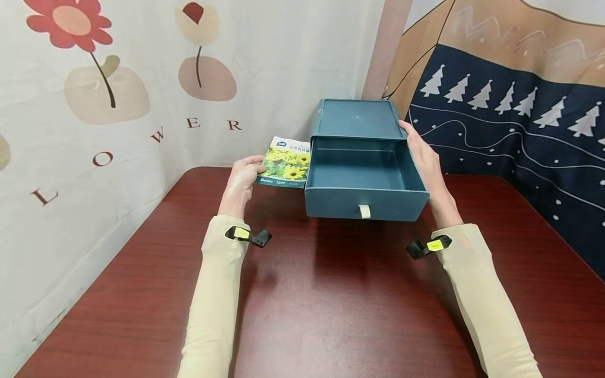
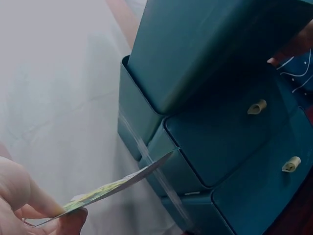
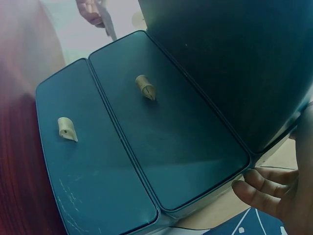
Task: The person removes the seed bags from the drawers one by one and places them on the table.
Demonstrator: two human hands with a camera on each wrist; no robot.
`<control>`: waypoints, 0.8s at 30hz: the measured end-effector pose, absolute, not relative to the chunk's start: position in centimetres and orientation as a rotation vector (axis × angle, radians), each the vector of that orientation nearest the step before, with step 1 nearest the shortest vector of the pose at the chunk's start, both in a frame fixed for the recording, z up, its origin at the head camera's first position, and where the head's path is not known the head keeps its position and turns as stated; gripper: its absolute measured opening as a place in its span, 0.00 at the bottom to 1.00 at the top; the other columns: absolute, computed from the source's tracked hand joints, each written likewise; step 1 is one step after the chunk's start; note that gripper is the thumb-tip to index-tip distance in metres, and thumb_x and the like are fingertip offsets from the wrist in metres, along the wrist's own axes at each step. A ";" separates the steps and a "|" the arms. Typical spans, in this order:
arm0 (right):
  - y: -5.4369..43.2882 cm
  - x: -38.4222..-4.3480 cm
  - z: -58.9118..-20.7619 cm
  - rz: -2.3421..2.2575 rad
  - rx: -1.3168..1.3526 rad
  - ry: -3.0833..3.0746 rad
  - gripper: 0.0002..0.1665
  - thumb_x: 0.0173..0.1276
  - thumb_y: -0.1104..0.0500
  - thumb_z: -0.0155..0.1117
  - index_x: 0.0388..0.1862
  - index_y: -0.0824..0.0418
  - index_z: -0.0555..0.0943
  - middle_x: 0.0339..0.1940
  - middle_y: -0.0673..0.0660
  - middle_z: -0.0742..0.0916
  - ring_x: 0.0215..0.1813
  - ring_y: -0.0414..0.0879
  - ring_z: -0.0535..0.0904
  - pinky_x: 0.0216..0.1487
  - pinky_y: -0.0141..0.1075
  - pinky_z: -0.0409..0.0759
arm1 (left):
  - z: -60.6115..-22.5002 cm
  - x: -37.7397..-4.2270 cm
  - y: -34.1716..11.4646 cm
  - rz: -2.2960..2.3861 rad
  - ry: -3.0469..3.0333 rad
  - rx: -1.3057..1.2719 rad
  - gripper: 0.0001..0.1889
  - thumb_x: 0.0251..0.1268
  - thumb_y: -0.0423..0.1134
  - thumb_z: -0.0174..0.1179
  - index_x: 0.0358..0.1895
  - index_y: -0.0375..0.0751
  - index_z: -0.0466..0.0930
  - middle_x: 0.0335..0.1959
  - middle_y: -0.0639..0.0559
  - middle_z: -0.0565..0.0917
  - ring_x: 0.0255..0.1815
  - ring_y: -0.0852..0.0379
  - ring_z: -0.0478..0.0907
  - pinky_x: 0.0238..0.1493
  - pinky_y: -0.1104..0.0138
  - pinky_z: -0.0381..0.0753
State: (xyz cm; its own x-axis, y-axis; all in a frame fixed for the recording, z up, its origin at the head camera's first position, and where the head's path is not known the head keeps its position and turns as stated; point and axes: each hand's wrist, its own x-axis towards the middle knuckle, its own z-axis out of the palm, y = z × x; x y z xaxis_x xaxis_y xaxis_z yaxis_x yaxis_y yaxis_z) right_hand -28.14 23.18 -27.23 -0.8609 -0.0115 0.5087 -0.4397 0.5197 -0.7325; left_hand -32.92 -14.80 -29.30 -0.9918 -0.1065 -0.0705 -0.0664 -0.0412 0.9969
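Pinching one flowery booklet (image 1: 285, 164) by its left edge were the left fingers (image 1: 254, 159), closed on it with no visible gap. Booklet: thin, held above the desk (image 1: 293, 315), just beside the left wall of the top drawer (image 1: 340, 203); I could not tell whether they touched. The right fingers (image 1: 413, 140), loosely extended, lay against the right side of the drawer unit (image 1: 356, 119), with nothing pinched that I could see. Top drawer: pulled well out, pale tab (image 1: 364, 211) at front. Middle drawer (image 3: 181, 142) and bottom drawer (image 3: 90, 161): closed.

Hazards, as I judged them: booklet liable to crease if its free edge caught the drawer rim, or to droop, being held at one side only; drawer unit liable to tip forward if the overhanging drawer were pressed.

Not made out by me: the booklet's right margin, which seemed to pass behind the drawer; its smallest print; the drawer's floor just behind its front; whether the right fingers bore any load.
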 end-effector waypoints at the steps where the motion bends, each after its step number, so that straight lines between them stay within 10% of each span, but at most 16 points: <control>1: 23.2 -28.1 -27.2 1.300 0.370 -2.319 0.32 0.83 0.37 0.33 0.80 0.42 0.62 0.79 0.49 0.67 0.75 0.52 0.66 0.74 0.57 0.59 | -29.4 -33.0 -14.8 -2.231 -2.166 0.199 0.22 0.74 0.27 0.51 0.69 0.32 0.73 0.49 0.44 0.79 0.29 0.65 0.80 0.32 0.76 0.80; 11: 23.1 -28.2 -27.2 1.305 0.381 -2.308 0.32 0.83 0.38 0.34 0.80 0.44 0.62 0.79 0.49 0.66 0.76 0.52 0.65 0.75 0.56 0.59 | -30.4 -33.4 -14.8 -2.193 -2.217 0.198 0.24 0.71 0.23 0.49 0.69 0.31 0.72 0.64 0.37 0.75 0.32 0.63 0.77 0.34 0.76 0.78; 24: 23.1 -28.2 -27.2 1.315 0.377 -2.310 0.32 0.84 0.38 0.34 0.80 0.43 0.62 0.79 0.50 0.67 0.75 0.52 0.66 0.74 0.57 0.60 | -31.8 -33.8 -15.2 -2.135 -2.312 0.247 0.23 0.70 0.24 0.51 0.67 0.32 0.75 0.48 0.42 0.79 0.25 0.65 0.77 0.29 0.75 0.76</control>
State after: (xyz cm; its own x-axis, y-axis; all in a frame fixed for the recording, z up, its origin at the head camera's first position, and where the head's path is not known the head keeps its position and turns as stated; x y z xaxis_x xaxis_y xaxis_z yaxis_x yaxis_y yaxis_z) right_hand -28.17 23.10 -27.24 -0.8601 -0.0132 0.5100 -0.4453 0.5073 -0.7378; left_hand -33.80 -15.22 -31.76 -0.9876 -0.1046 -0.1170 -0.1249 0.0730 0.9895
